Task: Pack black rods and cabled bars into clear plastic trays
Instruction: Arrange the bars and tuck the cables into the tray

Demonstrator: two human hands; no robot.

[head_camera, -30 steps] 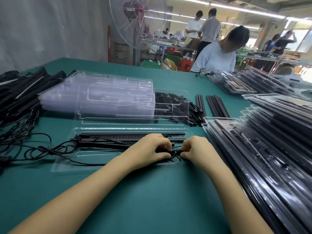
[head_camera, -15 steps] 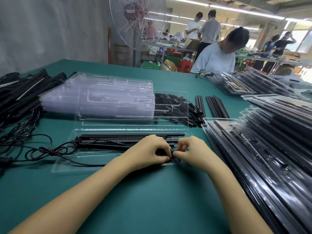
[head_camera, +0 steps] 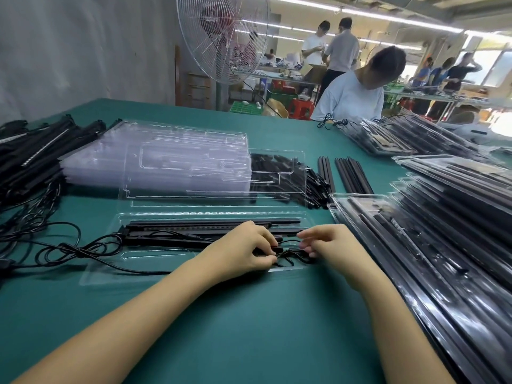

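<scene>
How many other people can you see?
5, at least: one seated across the table, one in white and one in grey standing behind, one in blue and one in black, blurred, by the far-right windows, where more may be hidden.

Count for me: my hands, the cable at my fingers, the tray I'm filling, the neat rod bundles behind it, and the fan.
Hands: 2, left hand, right hand
Cable: 1
Tray: 1
Rod bundles: 2, left bundle, right bundle
Fan: 1
Total: 7
</scene>
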